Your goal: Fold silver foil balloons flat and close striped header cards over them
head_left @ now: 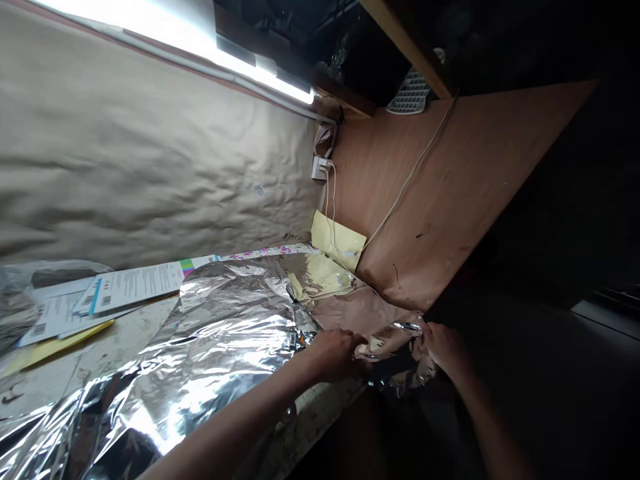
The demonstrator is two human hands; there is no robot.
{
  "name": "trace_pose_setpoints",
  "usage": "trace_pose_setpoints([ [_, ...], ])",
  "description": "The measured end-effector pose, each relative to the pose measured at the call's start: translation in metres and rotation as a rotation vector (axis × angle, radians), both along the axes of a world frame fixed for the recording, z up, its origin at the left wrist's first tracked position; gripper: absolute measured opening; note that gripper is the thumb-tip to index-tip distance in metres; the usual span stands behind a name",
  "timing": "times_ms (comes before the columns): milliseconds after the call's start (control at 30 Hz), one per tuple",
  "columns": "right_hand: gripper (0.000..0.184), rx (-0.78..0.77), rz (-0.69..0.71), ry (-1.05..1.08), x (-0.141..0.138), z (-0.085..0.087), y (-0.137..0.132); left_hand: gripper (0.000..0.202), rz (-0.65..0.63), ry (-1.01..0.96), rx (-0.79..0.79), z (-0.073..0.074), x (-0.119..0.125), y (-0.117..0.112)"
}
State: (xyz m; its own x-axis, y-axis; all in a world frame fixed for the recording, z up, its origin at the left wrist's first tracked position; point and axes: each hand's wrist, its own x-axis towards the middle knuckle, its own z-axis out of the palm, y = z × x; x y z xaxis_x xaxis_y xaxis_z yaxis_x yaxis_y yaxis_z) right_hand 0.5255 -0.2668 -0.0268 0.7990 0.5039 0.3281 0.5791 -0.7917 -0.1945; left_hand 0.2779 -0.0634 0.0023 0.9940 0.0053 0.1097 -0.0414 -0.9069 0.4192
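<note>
A shiny silver foil sheet (240, 313) covers much of the table and runs toward the front left, wrinkled and reflecting the lamp. Near the table's right front edge, my left hand (336, 353) is closed on a crumpled part of the silver foil. My right hand (445, 347) pinches the far right end of that same part, which hangs past the edge between both hands. A small dark object with an orange bit (301, 340) lies beside my left wrist; its kind is unclear.
Printed papers (137, 287) and a yellow envelope (65, 343) lie at the left. A yellow sheet (339, 240) leans in the corner below a socket (321, 168) with white cables. A wooden panel (425, 200) bounds the right; a tube light (265, 77) hangs above.
</note>
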Motion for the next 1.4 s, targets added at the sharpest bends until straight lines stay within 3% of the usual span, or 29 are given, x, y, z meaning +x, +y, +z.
trace_pose_setpoints([
  [100,0.035,-0.075,0.045,0.042,0.003,0.008,-0.001,0.055,0.133,-0.001,-0.077,-0.02,0.03,-0.011],
  [167,0.037,-0.097,0.069,0.067,0.007,0.017,-0.005,0.044,0.189,0.05,-0.091,-0.028,0.043,-0.014],
  [300,0.047,-0.025,0.052,0.044,0.008,0.033,-0.016,0.026,0.254,0.086,-0.15,-0.031,0.055,-0.006],
  [367,0.058,0.091,0.015,0.058,-0.002,0.037,-0.018,0.028,0.256,0.069,-0.172,-0.028,0.055,0.0],
  [467,0.076,0.372,-0.007,0.428,-0.03,0.038,-0.013,0.033,0.242,0.037,-0.201,-0.025,0.053,0.006],
  [533,0.078,0.539,0.035,0.723,-0.051,0.038,-0.005,0.037,0.23,0.016,-0.215,-0.027,0.051,0.006],
  [600,0.072,0.608,0.09,0.815,-0.067,0.037,0.003,0.036,0.226,-0.007,-0.218,-0.028,0.047,0.004],
  [700,0.055,0.588,0.14,0.696,-0.08,0.033,0.012,0.029,0.214,-0.061,-0.215,-0.025,0.04,-0.002],
  [833,0.045,0.627,0.181,0.541,-0.088,0.022,0.02,0.062,0.136,-0.165,-0.167,-0.005,0.036,-0.02],
  [900,0.045,0.674,0.234,0.495,-0.093,0.02,0.025,0.052,0.146,-0.132,-0.134,0.005,0.038,-0.031],
  [1033,0.047,0.673,0.319,0.406,-0.103,0.023,0.03,0.037,0.288,-0.053,-0.158,0.012,0.044,-0.044],
  [1267,0.045,0.746,0.307,0.428,-0.096,0.01,0.031,0.025,0.433,-0.097,-0.308,0.016,0.037,-0.021],
  [1400,0.044,0.817,0.301,0.435,-0.098,0.007,0.04,0.027,0.486,-0.122,-0.507,0.015,0.034,-0.004],
])
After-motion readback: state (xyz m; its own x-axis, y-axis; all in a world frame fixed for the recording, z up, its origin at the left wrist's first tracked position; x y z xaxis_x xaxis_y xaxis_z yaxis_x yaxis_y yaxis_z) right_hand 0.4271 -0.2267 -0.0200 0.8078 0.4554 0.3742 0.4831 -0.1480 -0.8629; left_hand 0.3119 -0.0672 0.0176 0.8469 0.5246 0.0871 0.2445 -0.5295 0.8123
